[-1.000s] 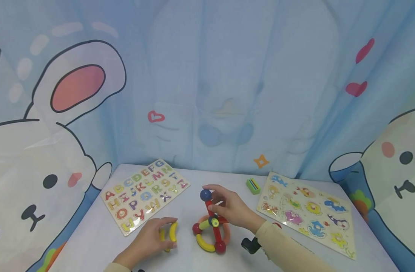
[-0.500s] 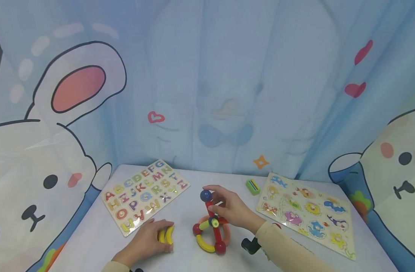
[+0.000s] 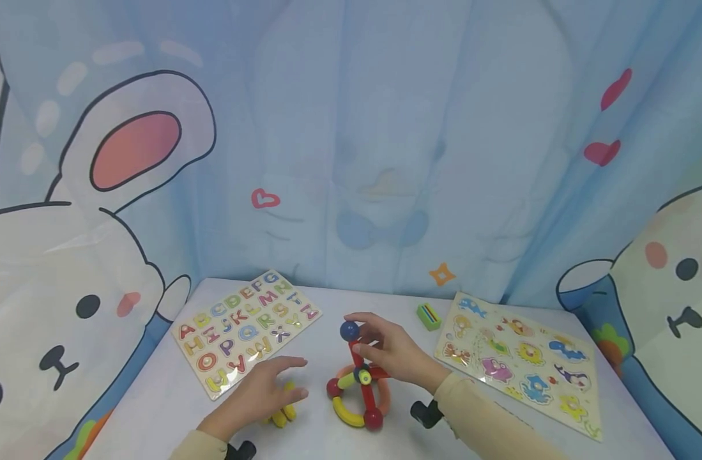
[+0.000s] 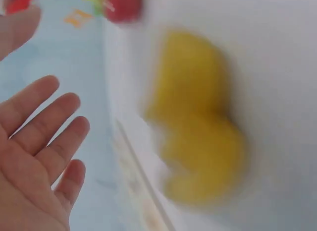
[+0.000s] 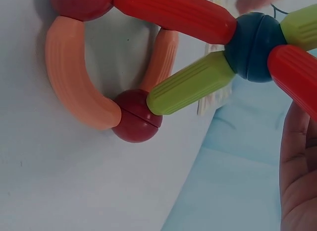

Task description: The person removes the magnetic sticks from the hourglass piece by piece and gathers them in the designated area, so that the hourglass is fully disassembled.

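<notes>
My left hand (image 3: 257, 395) is spread, thumb and fingers apart, over the yellow curved rods (image 3: 280, 419) lying on the table. In the left wrist view those yellow rods (image 4: 203, 156) look blurred, apart from the fingers. My right hand (image 3: 392, 352) grips the upper red rod of a magnetic-stick structure (image 3: 368, 398), just below the blue ball (image 3: 349, 330) at its top. The structure stands on a ring of curved yellow and orange rods joined by red balls. In the right wrist view, straight red and green rods meet at a dark blue ball (image 5: 255, 46).
An alphabet puzzle board (image 3: 215, 364) lies at the back left, an animal puzzle board (image 3: 517, 358) at the right. Between them is a small green striped block (image 3: 428, 316). A printed blue curtain (image 3: 385, 128) hangs behind the white table (image 3: 316, 441).
My left hand drew the two yellow curved rods together, then let go; its fingers spread and lifted away from them. My right hand keeps its grip on the structure.
</notes>
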The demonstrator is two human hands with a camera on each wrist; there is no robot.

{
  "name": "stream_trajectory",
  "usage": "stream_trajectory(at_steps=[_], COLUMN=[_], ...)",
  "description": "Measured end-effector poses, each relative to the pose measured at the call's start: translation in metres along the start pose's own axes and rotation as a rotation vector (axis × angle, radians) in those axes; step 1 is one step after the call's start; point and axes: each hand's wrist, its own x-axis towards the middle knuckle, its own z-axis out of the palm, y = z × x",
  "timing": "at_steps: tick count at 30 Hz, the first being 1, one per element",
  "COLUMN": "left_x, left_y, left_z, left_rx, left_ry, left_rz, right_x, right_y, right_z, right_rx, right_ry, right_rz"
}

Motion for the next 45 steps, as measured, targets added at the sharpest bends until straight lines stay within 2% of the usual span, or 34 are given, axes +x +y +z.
stream_trajectory(at_steps=[3,7,10,15,19,26,39,45], left_x=[0.012,0.025,0.032,0.040,0.046,0.053,0.053,0.052], left_y=[0.021,0.046,0.059,0.068,0.070,0.068,0.071,0.073], left_z=[0.005,0.020,0.031,0.044,0.052,0.057,0.058,0.058], left_rx=[-0.138,-0.288,-0.372,-0.467,-0.476,-0.406,-0.400,-0.420], left_ry=[0.004,0.004,0.013,0.054,0.080,0.102,0.097,0.096], left_rz=[0.052,0.100,0.099,0.080,0.057,0.054,0.028,0.010], right_x=[0.000,0.001,0.001,-0.001,-0.001,-0.002,-0.004,-0.005], right_y=[0.001,0.003,0.002,-0.001,-0.001,0.003,0.006,0.011], right_z=[-0.002,-0.005,-0.007,-0.011,-0.013,-0.013,-0.011,-0.013], right_rx=[0.008,0.028,0.050,0.103,0.108,0.106,0.159,0.245], right_ry=[-0.003,0.003,0.012,0.016,0.012,-0.003,-0.009,0.052], right_rz=[-0.005,-0.027,-0.046,-0.052,-0.053,-0.066,-0.064,0.033])
